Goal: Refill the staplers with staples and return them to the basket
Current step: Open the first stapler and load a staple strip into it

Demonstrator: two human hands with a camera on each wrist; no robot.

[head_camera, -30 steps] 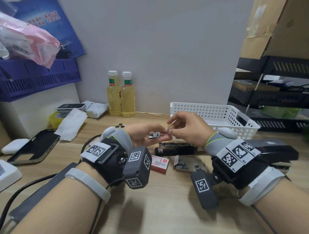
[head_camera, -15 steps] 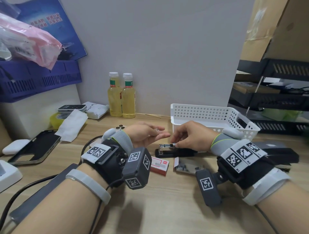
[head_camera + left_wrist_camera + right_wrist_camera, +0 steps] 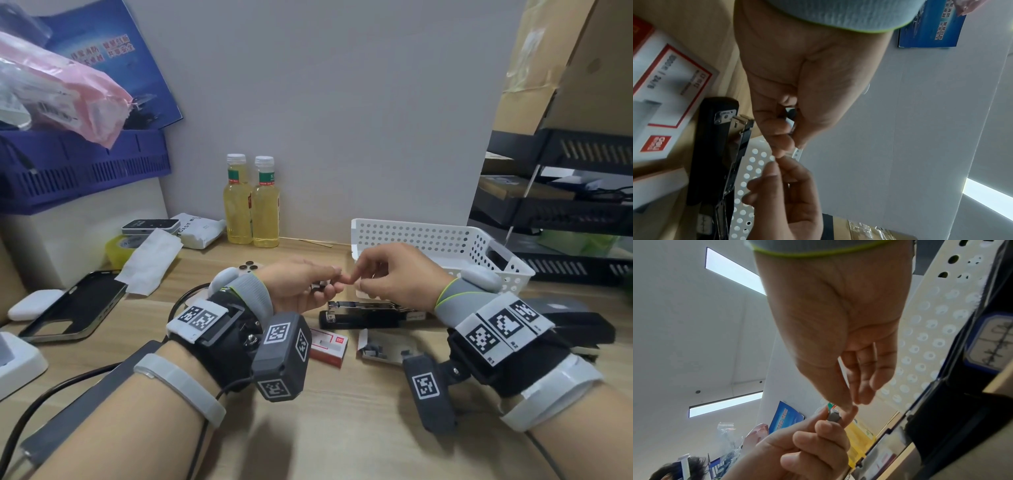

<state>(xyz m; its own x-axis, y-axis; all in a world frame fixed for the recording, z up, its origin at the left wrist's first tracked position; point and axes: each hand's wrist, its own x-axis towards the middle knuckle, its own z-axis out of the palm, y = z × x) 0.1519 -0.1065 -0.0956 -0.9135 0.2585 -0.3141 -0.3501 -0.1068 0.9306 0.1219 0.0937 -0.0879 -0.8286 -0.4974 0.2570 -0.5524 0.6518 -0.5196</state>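
So far: no stapler lies in the white perforated basket (image 3: pixel 442 236) that I can see; my judgement is the task is at an early or middle stage, with loading under way.
Stapler in work: the open black stapler (image 3: pixel 363 313) lies flat on the wooden desk (image 3: pixel 342 428), just in front of the basket and below both hands, its metal magazine channel exposed.
Stapler axis: long axis runs left to right across the desk in the head view, roughly parallel to the basket's near wall; the metal front end points to the person's left.
Second stapler: a larger black stapler (image 3: pixel 582 329) rests on the desk to the right, partly hidden behind the right wrist; whether it is filled cannot be told.
Left hand (image 3: pixel 301 287): thumb and fingers curled, pinching a short strip of staples (image 3: pixel 835 416) held above the open stapler.
Right hand (image 3: pixel 390 277): thumb and forefinger tips pressed together at the end of that strip; whether they already grip staples cannot be told.
Supplies: red-and-white staple box (image 3: pixel 327 346) and an opened tray of staples (image 3: pixel 380 349) sit on the desk, just in front of the stapler.
Left to do: seat the strip in the channel, close the stapler, put the staplers into the basket.
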